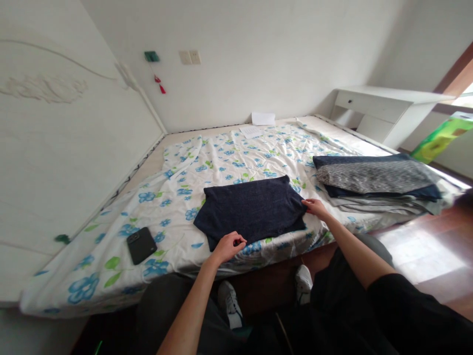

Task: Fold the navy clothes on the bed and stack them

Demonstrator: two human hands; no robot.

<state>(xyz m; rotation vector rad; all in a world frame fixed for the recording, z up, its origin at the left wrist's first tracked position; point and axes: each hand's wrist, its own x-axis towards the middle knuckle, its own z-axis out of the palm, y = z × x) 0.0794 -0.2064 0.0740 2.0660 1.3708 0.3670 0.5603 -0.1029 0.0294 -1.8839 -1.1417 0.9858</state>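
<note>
A dark navy garment (254, 209), folded with slanted, uneven sides, lies flat on a white sheet (173, 212) with blue flowers. At its near edge, left of the middle, is my left hand (229, 246), its fingers curled and closed on the hem. My right hand (314, 207) pinches the garment's right side between thumb and fingers. What kind of clothing it is cannot be made out. Both forearms reach in from below.
Folded clothes (373, 177), navy and grey, are stacked at the right of the bed. A black phone (142, 245) lies at left. Papers (263, 118) rest by the wall. A white desk (373, 106) and a green box (441, 135) stand beyond the bed's right side.
</note>
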